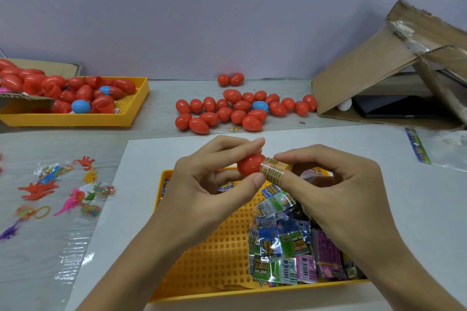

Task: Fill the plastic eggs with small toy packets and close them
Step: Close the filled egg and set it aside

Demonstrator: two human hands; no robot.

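The egg half (249,167) sits at the centre of the view, above the far edge of the near tray (202,255). The left hand (202,184) pinches it, fingers over the top, thumb beneath. The open mouth appears to face 3 o'clock, where a rolled packet (274,171) enters it. The right hand (336,179) pinches that packet between thumb and forefinger; its other fingers are loosely curled.

Judgement on the step: the packet is only partly in. It should be kept tightly rolled and pushed along the egg's axis until no film stands proud of the rim, otherwise the second half will likely not snap shut. The left grip should stay clear of the rim. The mating half is not identifiable (possibly hidden behind the right hand).

Loose packets (290,242) fill the tray's 4 o'clock quarter; its perforated floor shows at 8 o'clock. The tray rests on a white sheet (404,209).

At 12 o'clock lies a cluster of closed eggs (227,111), red with one blue. At 10 o'clock a second tray (131,108) holds open halves and eggs. At 9 o'clock small toys (75,192) lie on clear film. At 2 o'clock stands a torn carton (366,70) with a dark flat device beneath. The table (161,108) is pale grey; the wall (227,7) behind is plain lilac.
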